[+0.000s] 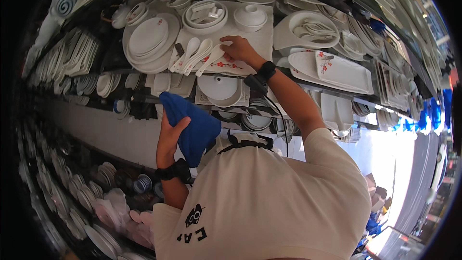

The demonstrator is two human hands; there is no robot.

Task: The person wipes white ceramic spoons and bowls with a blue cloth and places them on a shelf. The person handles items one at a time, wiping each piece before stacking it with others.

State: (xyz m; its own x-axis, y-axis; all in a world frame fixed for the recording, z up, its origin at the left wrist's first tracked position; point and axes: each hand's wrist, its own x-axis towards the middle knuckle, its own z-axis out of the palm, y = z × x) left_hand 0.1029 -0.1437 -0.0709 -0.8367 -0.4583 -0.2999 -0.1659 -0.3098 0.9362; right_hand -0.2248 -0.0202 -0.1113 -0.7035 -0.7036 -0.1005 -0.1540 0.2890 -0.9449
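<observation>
My right hand (239,51) reaches over the shelf, its fingers closed at the bowl end of a white soup spoon (214,58). That spoon lies slanted at the right of several more white spoons (192,48) set side by side. They rest on a large white rectangular plate (260,43) with red blossoms along its near edge. Nearer to me and to the left, my left hand (169,136) grips a folded blue cloth (192,126), the thumb across it. The cloth hangs below the shelf edge, and some of my fingers are hidden behind it.
Behind the spoons stand stacked round bowls (206,28) and a lidded bowl (250,18). Stacked plates (150,38) are at the left; a spouted bowl (285,32) and long platters (339,74) at the right. A lower shelf holds a white round dish (219,88). A black cable (284,125) hangs beside my right arm.
</observation>
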